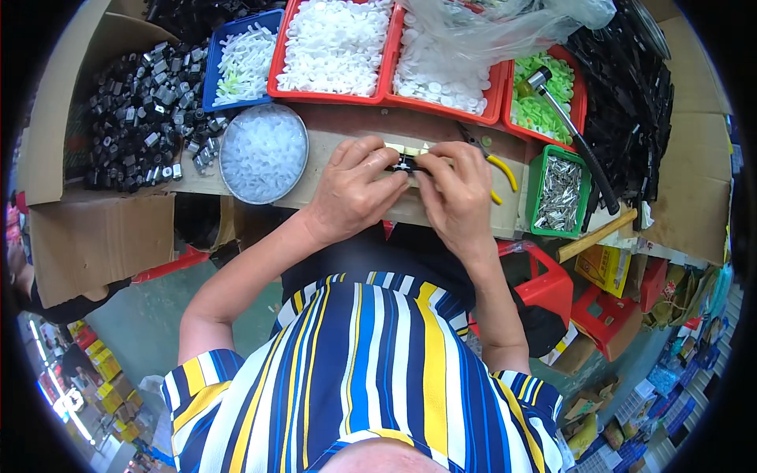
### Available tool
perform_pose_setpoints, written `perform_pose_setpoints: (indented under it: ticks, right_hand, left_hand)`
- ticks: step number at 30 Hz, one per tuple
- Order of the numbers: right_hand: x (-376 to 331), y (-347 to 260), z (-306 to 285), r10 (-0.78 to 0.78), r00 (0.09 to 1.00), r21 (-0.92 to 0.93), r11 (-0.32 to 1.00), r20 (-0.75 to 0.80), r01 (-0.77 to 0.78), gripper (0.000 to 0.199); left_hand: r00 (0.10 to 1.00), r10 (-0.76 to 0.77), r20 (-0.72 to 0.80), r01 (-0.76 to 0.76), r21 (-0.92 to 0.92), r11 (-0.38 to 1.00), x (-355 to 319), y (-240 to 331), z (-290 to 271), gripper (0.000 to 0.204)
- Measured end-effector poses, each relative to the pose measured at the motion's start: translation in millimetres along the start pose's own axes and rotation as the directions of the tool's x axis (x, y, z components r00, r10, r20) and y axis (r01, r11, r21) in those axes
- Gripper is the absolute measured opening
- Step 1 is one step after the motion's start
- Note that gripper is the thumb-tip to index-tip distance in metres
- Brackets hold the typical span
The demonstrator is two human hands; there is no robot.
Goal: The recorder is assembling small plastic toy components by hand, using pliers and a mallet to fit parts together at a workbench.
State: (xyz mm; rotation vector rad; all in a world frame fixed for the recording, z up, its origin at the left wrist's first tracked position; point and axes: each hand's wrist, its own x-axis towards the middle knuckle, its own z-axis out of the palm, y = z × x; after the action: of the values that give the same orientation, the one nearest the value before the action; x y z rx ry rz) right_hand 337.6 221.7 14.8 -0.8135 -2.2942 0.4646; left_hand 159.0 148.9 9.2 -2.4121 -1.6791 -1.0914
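At the near side of the workbench [323, 126], my left hand [359, 185] and my right hand [459, 193] meet with fingertips pinched on a small black part [405, 163]. A bit of white shows in its middle, but most of it is hidden by the fingers. Right behind it is a cream-coloured block [406, 149], partly covered; whether the fingers touch it I cannot tell. Beside my right hand lie pliers [502, 172] with yellow handles, their jaws pointing away. A round metal bowl [224, 169] of translucent white pieces stands left of my left hand.
Behind my hands are a blue tray [208, 93] and red trays [331, 96] of white and green plastic parts, partly under a clear bag [505, 27]. A hammer [579, 142] leans past a green tray [535, 193] of metal pins. Black parts [146, 118] fill the left carton.
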Motion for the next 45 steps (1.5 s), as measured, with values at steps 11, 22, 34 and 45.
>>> perform_pose_setpoints:
  ticks: [11, 22, 34, 45]
  right_hand:
    - [-35.7, 71.4, -109.2, 0.342, 0.919, -0.501, 0.771, -0.196, -0.394, 0.012]
    - [-35.6, 81.4, -112.8, 0.417, 0.899, -0.439, 0.788, -0.136, -0.432, 0.007]
    - [-35.2, 86.1, -113.7, 0.345, 0.920, -0.370, 0.843, -0.184, -0.390, 0.007]
    - [-35.9, 92.5, -115.6, 0.343, 0.918, -0.347, 0.852, -0.198, -0.393, 0.004]
  left_hand:
    - [1.000, 0.006, -0.026, -0.009, -0.137, 0.990, 39.6, -4.1, -1.7, 0.018]
    - [0.928, 0.013, 0.372, -0.066, 0.131, 0.989, 108.5, 33.5, 55.3, 0.008]
    - [0.856, -0.076, 0.511, -0.054, 0.236, 0.970, 124.5, 39.9, 79.2, 0.006]
    - [0.925, -0.221, 0.309, 0.356, -0.501, 0.789, 106.3, 22.6, 50.8, 0.015]
